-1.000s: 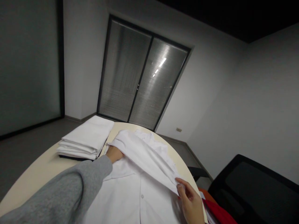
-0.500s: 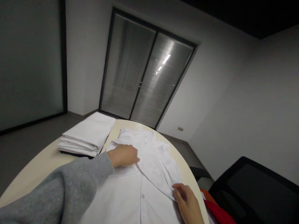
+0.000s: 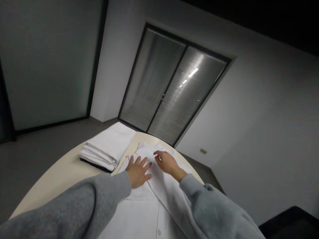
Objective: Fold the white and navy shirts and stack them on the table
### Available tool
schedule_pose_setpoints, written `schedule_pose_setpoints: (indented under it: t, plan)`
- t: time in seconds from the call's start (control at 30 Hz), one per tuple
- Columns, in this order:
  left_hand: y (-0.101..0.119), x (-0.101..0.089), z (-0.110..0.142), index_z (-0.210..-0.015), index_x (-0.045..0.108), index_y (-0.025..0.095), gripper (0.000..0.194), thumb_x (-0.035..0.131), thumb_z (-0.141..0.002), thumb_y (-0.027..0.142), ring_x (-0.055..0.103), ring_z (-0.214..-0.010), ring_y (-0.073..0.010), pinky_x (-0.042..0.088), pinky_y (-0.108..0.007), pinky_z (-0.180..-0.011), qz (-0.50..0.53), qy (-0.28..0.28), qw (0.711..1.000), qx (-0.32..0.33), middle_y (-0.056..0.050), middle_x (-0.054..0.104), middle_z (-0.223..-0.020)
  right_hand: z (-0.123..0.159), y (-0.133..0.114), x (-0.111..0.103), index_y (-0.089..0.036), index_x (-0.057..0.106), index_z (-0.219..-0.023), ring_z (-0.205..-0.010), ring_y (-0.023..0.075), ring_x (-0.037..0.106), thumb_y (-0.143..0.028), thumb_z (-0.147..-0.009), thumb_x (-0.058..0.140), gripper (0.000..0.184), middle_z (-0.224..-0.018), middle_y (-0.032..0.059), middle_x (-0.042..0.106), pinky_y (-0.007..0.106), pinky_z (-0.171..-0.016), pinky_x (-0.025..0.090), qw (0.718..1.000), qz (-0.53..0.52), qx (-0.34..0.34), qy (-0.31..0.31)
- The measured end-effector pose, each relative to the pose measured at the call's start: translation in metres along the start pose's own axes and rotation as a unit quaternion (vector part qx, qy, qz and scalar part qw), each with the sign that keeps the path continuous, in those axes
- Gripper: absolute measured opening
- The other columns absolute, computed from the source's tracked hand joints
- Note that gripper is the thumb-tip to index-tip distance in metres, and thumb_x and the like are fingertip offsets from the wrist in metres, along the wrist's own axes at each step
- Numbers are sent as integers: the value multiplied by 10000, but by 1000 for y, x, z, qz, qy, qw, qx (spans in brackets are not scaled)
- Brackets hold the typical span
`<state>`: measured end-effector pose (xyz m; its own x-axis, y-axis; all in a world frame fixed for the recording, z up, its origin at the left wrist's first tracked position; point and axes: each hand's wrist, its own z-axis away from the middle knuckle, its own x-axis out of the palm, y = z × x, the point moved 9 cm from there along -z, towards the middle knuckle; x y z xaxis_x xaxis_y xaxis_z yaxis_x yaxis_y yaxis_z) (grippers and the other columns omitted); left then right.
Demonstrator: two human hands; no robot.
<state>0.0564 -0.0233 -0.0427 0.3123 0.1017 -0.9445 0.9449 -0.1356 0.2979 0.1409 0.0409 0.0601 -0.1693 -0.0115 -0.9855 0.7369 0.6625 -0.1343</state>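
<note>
A white button-up shirt (image 3: 136,212) lies spread over the table, its collar end toward the far edge and a button visible near the bottom of the view. My left hand (image 3: 138,172) rests on the shirt's upper part, palm down with fingers spread. To its right, my right hand (image 3: 166,162) is over the shirt near the collar, thumb and fingers curved with a small gap between them; nothing shows in it. Whether its fingertips touch the cloth I cannot tell. My right forearm covers the shirt's right side.
A stack of folded white cloth (image 3: 112,141) on a dark base sits on the round cream table (image 3: 62,169), left of the shirt. A black chair (image 3: 291,222) stands at lower right. Beyond the table are a blind-covered window (image 3: 171,83) and grey walls.
My right hand has left the shirt's lower right edge and moved up and left toward the collar. My left hand has gone from pinching the cloth to lying flat. The view has shifted.
</note>
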Motion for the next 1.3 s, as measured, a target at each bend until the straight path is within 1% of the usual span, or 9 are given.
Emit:
schedule_pose_setpoints:
  t: [0.17,0.3,0.4,0.7,0.83,0.97,1.13,1.23,1.3]
  plan:
    - [3,-1,-2,-1601,420,310,671,369,-1012,627,182,-1559,-480,14,-825,-1153,17,3,1000,8,-114,311,-1702,-122,-1,54,-177,646,-1260,-1087,238,677,-448,-1028,602,359,-1209,84,693,486,-984,543,999,-4,48,-10]
    - [3,2,-5,-1605,420,265,692,371,-1003,602,136,-1567,-488,-9,-840,-1144,15,-11,1000,7,-154,313,-1695,-169,-6,89,-174,669,-1189,-1043,219,685,-420,-1006,653,307,-1200,76,689,442,-921,585,998,-30,33,-37]
    - [2,5,-7,-1601,431,274,689,380,-992,592,99,-1570,-498,-18,-867,-1122,7,-29,1000,-6,-146,291,-1704,-185,-7,98,-175,660,-1215,-1024,213,689,-395,-1012,650,299,-1199,70,688,422,-897,596,998,-52,1,-17]
    - [10,-4,-3,-1590,455,261,636,421,-976,422,143,-1552,-517,129,-919,-1063,-48,-84,994,-46,-110,284,-1711,-172,-24,101,-190,635,-1278,-1253,285,592,-398,-1010,639,339,-1324,89,636,560,-1087,463,994,23,-43,93]
    - [16,-14,2,-1572,482,248,605,375,-995,392,202,-1547,-485,202,-868,-1093,-67,-80,994,-44,-113,389,-1667,-169,-31,94,-193,629,-1276,-1226,277,596,-405,-1013,627,338,-1312,86,634,538,-1072,464,991,52,-47,113]
    - [15,-15,4,-1578,468,271,617,402,-985,426,170,-1553,-494,200,-883,-1081,-72,-94,991,-63,-79,358,-1685,-163,-40,79,-185,636,-1247,-1243,281,571,-415,-1028,588,320,-1325,93,619,528,-1079,436,989,60,-62,123]
    - [13,-11,3,-1583,453,318,619,347,-1010,527,121,-1561,-503,125,-909,-1075,-50,-97,992,-64,-48,325,-1700,-143,-73,70,-209,654,-1267,-1360,244,493,-402,-1100,364,387,-1345,101,656,464,-1210,255,984,39,-150,82]
    - [10,-7,1,-1577,465,321,639,322,-1015,590,156,-1551,-506,85,-910,-1074,-33,-75,995,-62,-82,353,-1687,-126,-81,83,-265,589,-1410,-1486,234,392,-498,-1081,387,451,-1477,54,611,474,-1275,114,981,24,-192,18]
    - [8,-3,0,-1571,478,308,654,322,-1014,613,158,-1550,-507,60,-903,-1082,-28,-54,996,-57,-106,382,-1671,-115,-75,95,-307,538,-1479,-1517,244,368,-560,-1064,389,508,-1558,22,547,502,-1276,130,981,14,-191,-29]
